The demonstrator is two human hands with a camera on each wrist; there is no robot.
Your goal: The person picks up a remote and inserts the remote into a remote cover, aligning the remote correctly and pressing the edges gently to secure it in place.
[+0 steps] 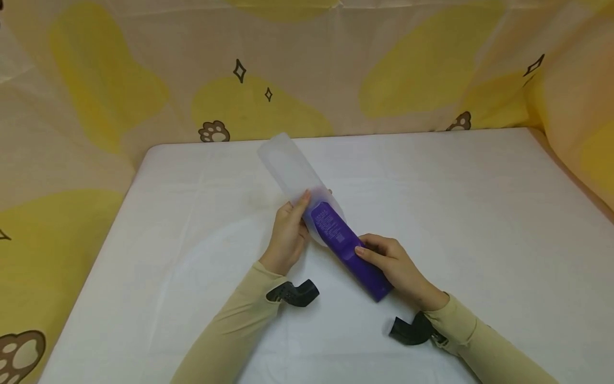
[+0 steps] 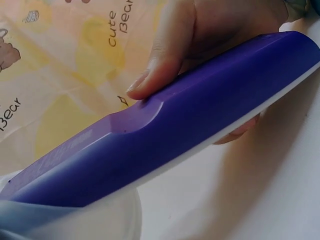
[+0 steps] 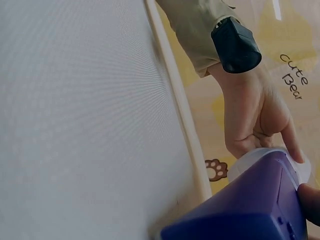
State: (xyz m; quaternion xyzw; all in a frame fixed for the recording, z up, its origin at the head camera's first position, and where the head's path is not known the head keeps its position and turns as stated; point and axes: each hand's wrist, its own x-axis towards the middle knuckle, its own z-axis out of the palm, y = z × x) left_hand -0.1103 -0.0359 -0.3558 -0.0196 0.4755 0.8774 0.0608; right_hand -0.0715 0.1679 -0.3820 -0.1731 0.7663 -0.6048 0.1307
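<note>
Over the middle of the table, a long purple plastic body [image 1: 352, 253] with fine printing, a shallow notch and a white underside lies slantwise between both hands. Its far end sits inside a translucent plastic cover [image 1: 288, 165], which reaches toward the table's back edge. The left hand [image 1: 288, 232] grips the cover near its mouth, thumb on top. With its thumb on the upper face and fingers beneath, the right hand [image 1: 395, 264] holds the purple body near its lower end. In the left wrist view, that right thumb [image 2: 155, 80] presses beside the notch.
A white cloth covers the table [image 1: 192, 213]. Behind it and along its sides hangs a yellow patterned curtain [image 1: 288, 64]. Black wrist cameras stick out at the left sleeve [image 1: 230, 320] and the right sleeve [image 1: 484, 341].
</note>
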